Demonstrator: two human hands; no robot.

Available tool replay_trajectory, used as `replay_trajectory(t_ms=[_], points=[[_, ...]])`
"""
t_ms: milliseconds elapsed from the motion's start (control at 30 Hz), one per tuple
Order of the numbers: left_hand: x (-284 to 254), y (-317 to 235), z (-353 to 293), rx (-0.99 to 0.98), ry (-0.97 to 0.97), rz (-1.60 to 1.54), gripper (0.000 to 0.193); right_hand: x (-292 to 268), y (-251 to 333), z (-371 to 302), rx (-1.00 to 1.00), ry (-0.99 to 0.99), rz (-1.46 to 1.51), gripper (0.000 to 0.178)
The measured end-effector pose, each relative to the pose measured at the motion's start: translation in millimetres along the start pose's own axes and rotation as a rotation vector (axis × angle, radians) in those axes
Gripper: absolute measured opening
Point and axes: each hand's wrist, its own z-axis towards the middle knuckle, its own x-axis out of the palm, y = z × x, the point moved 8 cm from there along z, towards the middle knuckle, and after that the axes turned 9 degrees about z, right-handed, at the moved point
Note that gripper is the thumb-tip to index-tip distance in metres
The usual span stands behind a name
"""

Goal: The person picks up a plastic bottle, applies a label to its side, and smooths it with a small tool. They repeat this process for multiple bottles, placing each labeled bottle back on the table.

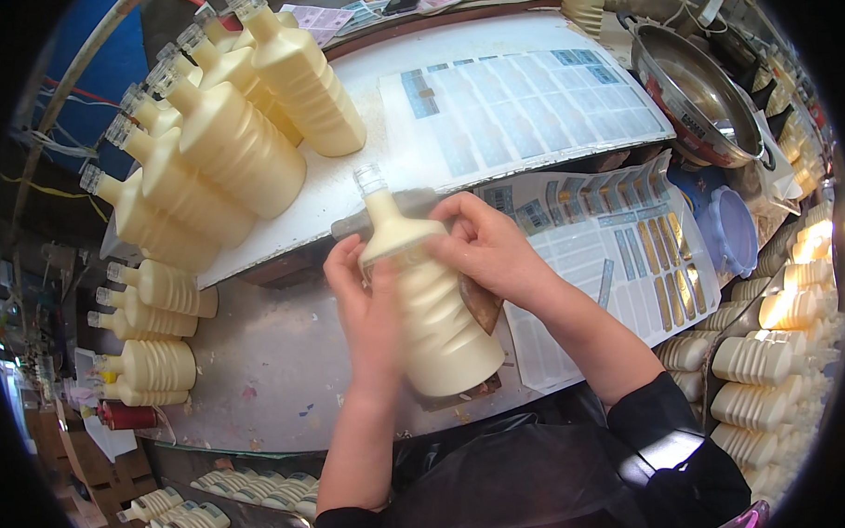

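A cream-coloured plastic bottle (448, 342) with a clear threaded neck and ribbed sides lies tilted in front of me, its neck pointing away. My left hand (363, 299) grips its left side just below the shoulder, thumb on the front and fingers behind. My right hand (487, 248) is curled at the right side of the shoulder, its thumb pressed on the front. A thin greyish strip seems to cross the bottle between the two thumbs, but blur hides its detail. Right of the bottle lies a sheet of blue and gold stickers (618, 266).
Several cream bottles (242, 149) stand on the white raised board (380, 116) at the far left. Another sticker sheet (529, 111) covers its middle. More bottles (161, 366) lie at the left edge and in stacks (761, 359) at right. A metal pan (695, 87) and a lilac bucket (727, 230) are at far right.
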Motion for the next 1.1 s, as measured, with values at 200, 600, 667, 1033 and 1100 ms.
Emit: replay_trajectory(t_ms=[200,600,667,1033,1100], points=[[1.1,2.5,3.2,-0.027,0.079,0.138,0.033,0.5,3.1,-0.4,0.011,-0.015,0.019,0.042],[2.1,-3.5,1.7,-0.016,0.073,0.171,0.031,3.3,27.3,-7.2,-0.04,-0.067,-0.244,0.053],[0.0,0.3,3.0,-0.009,0.066,0.172,0.04,6.9,35.0,-10.0,-0.042,-0.091,-0.344,0.053],[0.4,0.9,2.3,-0.021,0.055,0.123,0.044,3.8,-4.3,2.3,-0.009,0.011,0.056,0.037],[1.1,1.1,2.0,-0.03,0.057,0.101,0.043,4.1,-1.9,1.5,-0.032,0.002,0.073,0.038]])
